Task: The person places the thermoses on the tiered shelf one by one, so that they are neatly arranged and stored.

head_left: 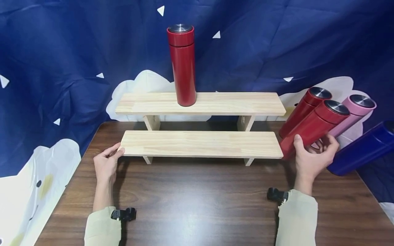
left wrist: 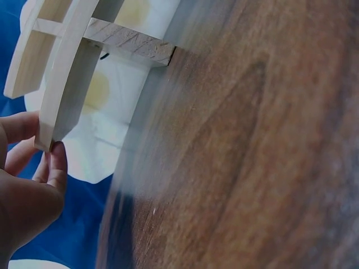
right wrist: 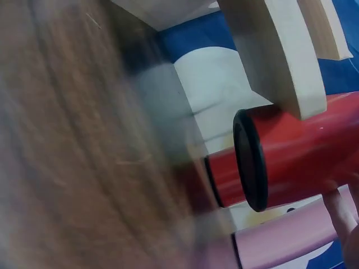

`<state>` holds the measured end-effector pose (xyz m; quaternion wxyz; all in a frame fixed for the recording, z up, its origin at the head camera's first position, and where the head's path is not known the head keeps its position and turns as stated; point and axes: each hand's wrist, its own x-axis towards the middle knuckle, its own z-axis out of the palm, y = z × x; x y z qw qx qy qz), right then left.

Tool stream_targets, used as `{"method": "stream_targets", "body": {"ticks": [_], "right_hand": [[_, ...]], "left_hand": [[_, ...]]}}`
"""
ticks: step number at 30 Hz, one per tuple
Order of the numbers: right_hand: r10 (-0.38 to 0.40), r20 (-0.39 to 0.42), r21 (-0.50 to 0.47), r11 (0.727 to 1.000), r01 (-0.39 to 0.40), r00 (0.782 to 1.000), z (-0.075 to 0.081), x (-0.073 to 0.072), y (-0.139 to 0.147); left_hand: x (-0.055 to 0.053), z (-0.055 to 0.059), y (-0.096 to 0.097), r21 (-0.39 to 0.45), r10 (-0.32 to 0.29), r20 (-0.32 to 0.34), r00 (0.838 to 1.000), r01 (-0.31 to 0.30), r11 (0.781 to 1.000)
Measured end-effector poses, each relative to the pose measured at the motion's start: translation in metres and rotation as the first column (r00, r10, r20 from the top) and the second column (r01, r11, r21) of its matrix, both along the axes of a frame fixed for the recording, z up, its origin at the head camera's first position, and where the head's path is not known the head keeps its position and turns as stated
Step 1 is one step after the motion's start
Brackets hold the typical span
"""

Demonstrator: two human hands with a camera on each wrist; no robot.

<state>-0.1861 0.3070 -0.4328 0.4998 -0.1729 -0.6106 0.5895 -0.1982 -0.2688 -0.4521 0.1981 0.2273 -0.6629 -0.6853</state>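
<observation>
My left hand point(head_left: 106, 163) pinches the front left corner of the lower board of a two-step pale wooden shelf point(head_left: 200, 143); in the left wrist view the thumb and fingers meet at that board end point(left wrist: 47, 131). My right hand point(head_left: 315, 159) grips a red thermos bottle point(head_left: 314, 128) with a steel-topped lid, beside the shelf's right end. In the right wrist view this bottle's dark base point(right wrist: 251, 159) shows, off the table. Another red thermos point(head_left: 300, 107) stands just behind it. On the upper board stands a third red thermos point(head_left: 186, 68), left of the middle.
A pink thermos point(head_left: 354, 112) and a dark blue thermos point(head_left: 363, 150) stand to the right of my right hand. The brown wooden table point(head_left: 191, 201) spreads in front of the shelf. A blue curtain with white cloud shapes point(head_left: 77, 41) hangs behind.
</observation>
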Motion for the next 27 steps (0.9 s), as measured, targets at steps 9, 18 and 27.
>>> {"method": "stream_targets", "body": {"ticks": [9,18,27], "right_hand": [[-0.058,-0.023,0.041,0.997,0.059,0.998,0.024,0.003,-0.005],[-0.048,-0.125,-0.026,0.999,0.045,0.991,0.058,0.008,-0.022],[-0.058,-0.172,-0.047,0.998,0.050,0.983,0.054,-0.003,-0.024]], "left_hand": [[0.000,-0.002,0.000,-0.015,-0.003,-0.007,1.000,0.003,1.000],[0.000,0.000,0.001,-0.020,-0.003,-0.010,1.000,0.003,1.000],[0.001,0.000,0.001,-0.036,-0.006,0.005,1.000,0.006,0.999]]}}
